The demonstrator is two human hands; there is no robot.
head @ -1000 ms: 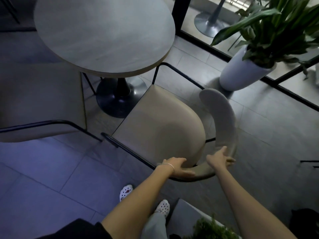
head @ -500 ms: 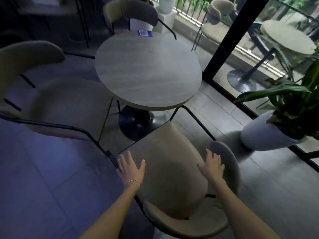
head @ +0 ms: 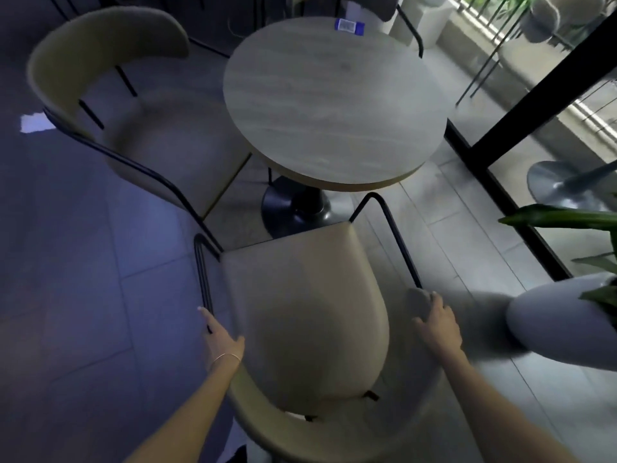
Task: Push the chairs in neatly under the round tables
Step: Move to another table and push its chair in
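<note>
I see the near chair (head: 300, 315) right below me, its tan seat pointing at the round table (head: 334, 105), the seat's front edge just short of the tabletop's near rim and over the black pedestal base (head: 293, 208). My left hand (head: 222, 335) sits at the chair's left side, fingers stretched out straight and close together along the black metal arm rail (head: 200, 269), touching it near its rear end; I cannot tell whether the thumb wraps under. A thin bracelet (head: 227, 357) circles that wrist. My right hand (head: 437, 324) lies on the right end of the curved backrest (head: 334, 432), fingers loosely spread and laid over the padded tip, palm down rather than gripping tight.

A second chair (head: 140, 128) stands to the left of the table, its seat partly tucked under the tabletop. A third chair (head: 367, 3) shows at the far side, mostly cut off. A blue label (head: 349, 25) lies at the far edge of the tabletop. At right, a white planter (head: 561, 325) with green leaves stands near the chair, close beside my right hand.

Compared with half a second ago, both hands have dropped from hovering open above the seat to the chair's sides: the left is now on the rail, the right on the backrest end. The seat appears squarer to the table.
</note>
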